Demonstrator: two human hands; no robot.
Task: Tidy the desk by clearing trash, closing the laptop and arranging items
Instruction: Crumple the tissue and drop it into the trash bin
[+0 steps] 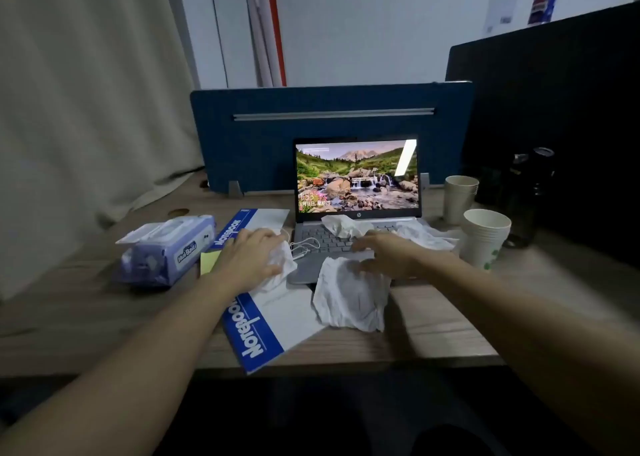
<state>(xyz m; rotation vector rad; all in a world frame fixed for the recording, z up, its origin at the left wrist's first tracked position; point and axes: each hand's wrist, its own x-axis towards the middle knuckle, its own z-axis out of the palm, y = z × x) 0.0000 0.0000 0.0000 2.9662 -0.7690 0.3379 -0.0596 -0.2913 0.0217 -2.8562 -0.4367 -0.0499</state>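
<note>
- The open laptop (356, 210) is standing at the centre rear of the wooden surface (433, 331), screen lit; crumpled tissues are lying across it, one (341, 225) on the keyboard, another (424, 236) spilling off its right side.
- The left hand (251, 260) is closing its fingers (273, 270) on a wad of tissue (282, 265) just beside the laptop's left edge.
- The right hand (388, 255) is resting palm down over the keyboard, fingers spread and gripping nothing that can be seen; its palm is hiding part of the keys.
- A large crumpled tissue (351, 298) is covering the laptop's front edge and overhanging the surface.
- A white cable (304, 248) is lying partly hidden between the hands.
- Two notebooks, one (263, 327) at the near edge, one (256, 220) behind, are partly covered by the left arm.
- A yellow sticky pad (209, 260) is showing only a corner.
- A wipes pack (166, 251) is sitting left, lid raised.
- Two stacks of paper cups (485, 241) are standing right; contents cannot be seen.
- A dark bottle (530, 192) is barely distinguishable against shadow.
- Open room is remaining at the front right.
</note>
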